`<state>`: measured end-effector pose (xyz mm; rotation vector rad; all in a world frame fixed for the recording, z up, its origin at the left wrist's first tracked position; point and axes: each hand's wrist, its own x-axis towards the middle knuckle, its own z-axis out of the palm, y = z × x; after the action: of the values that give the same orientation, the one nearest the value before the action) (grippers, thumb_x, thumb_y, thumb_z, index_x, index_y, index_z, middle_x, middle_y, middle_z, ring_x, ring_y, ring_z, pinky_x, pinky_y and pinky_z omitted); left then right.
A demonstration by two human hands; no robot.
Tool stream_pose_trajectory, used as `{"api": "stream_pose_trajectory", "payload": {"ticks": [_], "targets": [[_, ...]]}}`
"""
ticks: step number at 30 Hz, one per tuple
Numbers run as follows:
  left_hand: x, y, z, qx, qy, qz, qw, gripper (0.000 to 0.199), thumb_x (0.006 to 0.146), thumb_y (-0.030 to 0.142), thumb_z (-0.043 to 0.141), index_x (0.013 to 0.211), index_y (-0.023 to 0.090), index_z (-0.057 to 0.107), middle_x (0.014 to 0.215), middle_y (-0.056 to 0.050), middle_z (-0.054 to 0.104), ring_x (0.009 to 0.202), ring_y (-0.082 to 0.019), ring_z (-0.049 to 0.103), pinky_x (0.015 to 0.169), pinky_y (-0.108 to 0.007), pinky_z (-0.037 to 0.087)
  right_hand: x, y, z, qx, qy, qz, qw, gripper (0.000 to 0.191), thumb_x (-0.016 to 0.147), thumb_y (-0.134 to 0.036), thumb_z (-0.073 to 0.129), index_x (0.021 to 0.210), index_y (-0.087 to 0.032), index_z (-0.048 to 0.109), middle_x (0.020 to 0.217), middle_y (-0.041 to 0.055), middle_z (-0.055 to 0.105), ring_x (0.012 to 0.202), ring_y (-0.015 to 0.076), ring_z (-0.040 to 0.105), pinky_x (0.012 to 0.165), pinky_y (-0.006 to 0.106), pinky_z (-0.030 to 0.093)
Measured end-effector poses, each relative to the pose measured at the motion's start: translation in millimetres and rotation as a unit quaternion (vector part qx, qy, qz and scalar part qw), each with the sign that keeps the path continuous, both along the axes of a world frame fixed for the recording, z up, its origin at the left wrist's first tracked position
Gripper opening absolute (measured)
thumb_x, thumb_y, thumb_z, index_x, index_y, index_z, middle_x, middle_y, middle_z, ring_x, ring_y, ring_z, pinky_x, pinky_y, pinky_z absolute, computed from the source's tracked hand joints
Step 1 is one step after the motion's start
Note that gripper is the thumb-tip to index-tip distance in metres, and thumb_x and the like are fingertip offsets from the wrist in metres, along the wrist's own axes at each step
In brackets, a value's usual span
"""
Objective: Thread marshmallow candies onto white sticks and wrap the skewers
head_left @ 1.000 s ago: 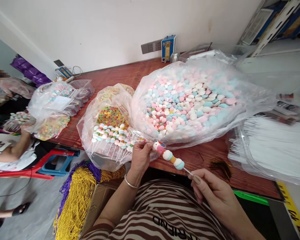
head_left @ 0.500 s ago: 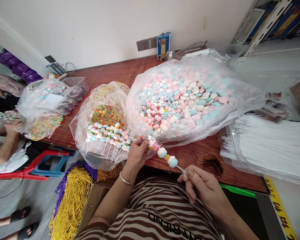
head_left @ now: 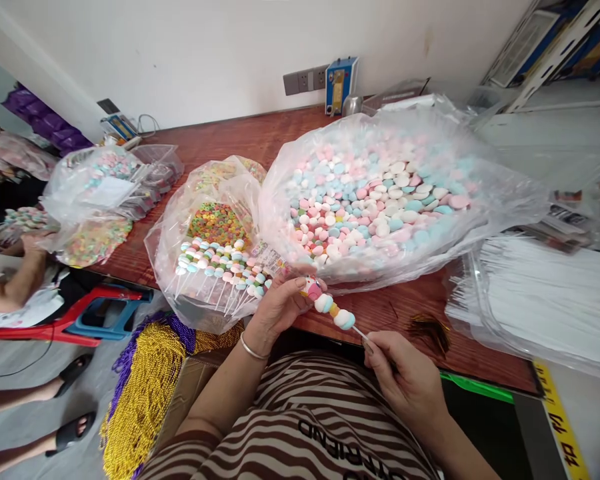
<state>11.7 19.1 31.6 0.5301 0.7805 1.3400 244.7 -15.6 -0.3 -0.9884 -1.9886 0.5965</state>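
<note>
In front of my striped shirt I hold a marshmallow skewer (head_left: 343,319), with white-and-blue pieces, yellow ones between them and a pink figure near its upper end. My right hand (head_left: 407,373) pinches its white stick from below. My left hand (head_left: 277,307) is closed around the upper end, gripping a clear printed plastic wrapper (head_left: 270,257) that sticks out past the fingers. How far the wrapper covers the candy is hidden. Just left of that hand, finished-looking marshmallow skewers (head_left: 215,263) lie in a clear bag beside small coloured candy rings (head_left: 219,221).
A large clear bag of pastel marshmallows (head_left: 380,200) fills the middle of the red-brown table (head_left: 240,137). White sticks (head_left: 545,287) lie in a clear tray on the right. Gold-and-purple bead strands (head_left: 143,393) hang at lower left. Another person's arm (head_left: 25,280) is at far left.
My left hand has shifted along the skewer, and its fingers now cover more of the pink figure. My right hand has turned, its fingers curled closer round the stick. The view has shifted slightly.
</note>
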Motion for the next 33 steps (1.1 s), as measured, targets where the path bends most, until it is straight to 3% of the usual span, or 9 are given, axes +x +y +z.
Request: {"api": "stream_pose_trajectory", "payload": {"ticks": [5, 13, 17, 20, 23, 26, 29, 31, 33], "targets": [[15.6, 2.1, 4.4, -0.014, -0.054, 0.021, 0.998, 0.042, 0.085, 0.055, 0.072, 0.072, 0.016, 0.064, 0.093, -0.007, 0.070, 0.093, -0.024, 0.071, 0.089, -0.042, 0.059, -1.8, 2.6, -5.3, 0.131, -0.077, 0.004, 0.988, 0.014, 0.099, -0.017, 0.051, 0.094, -0.023, 0.062, 0.067, -0.0010, 0.069, 0.061, 0.0159, 0.065, 0.082, 0.032, 0.056], [35.0, 2.9, 11.9, -0.113, -0.117, 0.026, 0.986, 0.050, 0.079, 0.064, 0.074, 0.074, 0.016, 0.062, 0.079, -0.003, 0.065, 0.075, -0.019, 0.069, 0.091, -0.042, 0.058, -1.1, -3.8, -17.7, 0.147, -0.042, 0.019, 0.988, 0.015, 0.097, -0.012, 0.054, 0.098, -0.023, 0.064, 0.078, 0.0029, 0.075, 0.072, 0.0170, 0.070, 0.088, 0.037, 0.055], [37.1, 3.0, 7.7, -0.077, -0.109, 0.013, 0.991, 0.047, 0.080, 0.062, 0.074, 0.076, 0.017, 0.063, 0.079, -0.002, 0.064, 0.076, -0.018, 0.068, 0.088, -0.039, 0.057, -5.0, -10.6, -7.6, -0.140, 0.066, -0.005, 0.988, 0.024, 0.103, -0.035, 0.049, 0.086, -0.023, 0.061, 0.059, 0.0003, 0.065, 0.052, 0.0159, 0.061, 0.059, 0.030, 0.052], [38.1, 3.8, 4.4, -0.048, -0.100, 0.007, 0.994, 0.044, 0.081, 0.059, 0.075, 0.077, 0.017, 0.063, 0.079, -0.002, 0.063, 0.077, -0.018, 0.067, 0.086, -0.037, 0.056, -10.3, -16.1, -1.4, -0.449, 0.229, 0.026, 0.864, 0.039, 0.103, -0.053, 0.046, 0.085, -0.021, 0.059, 0.047, -0.0043, 0.053, 0.037, 0.0124, 0.049, 0.041, 0.024, 0.039], [39.5, 4.9, 3.2, -0.042, -0.102, 0.002, 0.994, 0.043, 0.081, 0.057, 0.075, 0.076, 0.016, 0.064, 0.079, -0.002, 0.063, 0.077, -0.018, 0.067, 0.084, -0.036, 0.056, -14.2, -17.6, -1.5, -0.545, 0.317, 0.062, 0.774, 0.040, 0.100, -0.057, 0.050, 0.086, -0.020, 0.059, 0.042, -0.0088, 0.045, 0.032, 0.0104, 0.044, 0.045, 0.025, 0.045], [41.5, 5.7, 4.0, -0.059, -0.102, 0.000, 0.993, 0.042, 0.081, 0.057, 0.076, 0.075, 0.016, 0.064, 0.078, -0.002, 0.063, 0.076, -0.018, 0.066, 0.085, -0.037, 0.057, -13.3, -15.2, -7.2, -0.426, 0.265, 0.038, 0.864, 0.027, 0.102, -0.045, 0.052, 0.097, -0.020, 0.063, 0.053, -0.0051, 0.057, 0.044, 0.0130, 0.057, 0.056, 0.028, 0.051], [44.2, 6.0, 5.0, -0.083, -0.099, 0.006, 0.992, 0.041, 0.080, 0.056, 0.077, 0.076, 0.016, 0.065, 0.079, -0.002, 0.064, 0.075, -0.017, 0.066, 0.086, -0.038, 0.057, -8.9, -9.9, -15.9, -0.134, 0.122, -0.024, 0.983, 0.011, 0.100, -0.027, 0.055, 0.104, -0.023, 0.065, 0.074, 0.0019, 0.072, 0.066, 0.0174, 0.069, 0.067, 0.030, 0.055], [45.7, 6.2, 4.7, -0.086, -0.103, 0.011, 0.991, 0.040, 0.080, 0.055, 0.077, 0.077, 0.016, 0.065, 0.078, -0.002, 0.064, 0.074, -0.017, 0.065, 0.086, -0.038, 0.057, -6.6, -6.3, -20.1, 0.019, 0.049, -0.031, 0.998, 0.014, 0.097, -0.020, 0.057, 0.107, -0.024, 0.065, 0.085, 0.0040, 0.077, 0.075, 0.0194, 0.072, 0.080, 0.035, 0.057], [46.5, 6.4, 3.3, -0.086, -0.106, 0.013, 0.991, 0.039, 0.081, 0.054, 0.077, 0.076, 0.016, 0.065, 0.078, -0.002, 0.063, 0.075, -0.017, 0.066, 0.087, -0.038, 0.057, -6.6, -4.3, -20.0, 0.049, 0.027, -0.025, 0.998, 0.012, 0.096, -0.020, 0.057, 0.103, -0.024, 0.065, 0.086, 0.0046, 0.078, 0.076, 0.0201, 0.073, 0.085, 0.038, 0.057]]}}
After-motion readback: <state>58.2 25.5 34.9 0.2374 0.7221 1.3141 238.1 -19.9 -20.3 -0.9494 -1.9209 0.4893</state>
